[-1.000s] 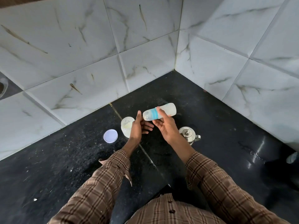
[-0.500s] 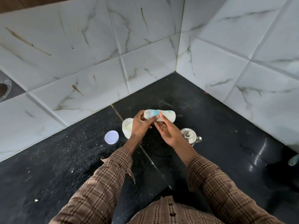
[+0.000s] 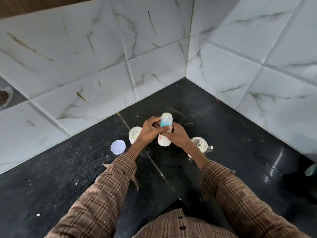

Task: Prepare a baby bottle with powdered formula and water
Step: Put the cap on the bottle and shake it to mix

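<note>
Capped baby bottle (image 3: pixel 165 133) upright – blue collar, milky contents, open formula jar (image 3: pixel 134 135) beside

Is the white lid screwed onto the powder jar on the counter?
No. The white lid lies flat on the black counter, left of the open powder jar, apart from it.

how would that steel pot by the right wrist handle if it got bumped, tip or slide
The steel pot looks squat and wide, so it would probably slide on the glossy black counter rather than tip. Its knobbed lid seems merely to sit on top and might rattle or shift. The side handle could make it pivot if struck there.
</note>
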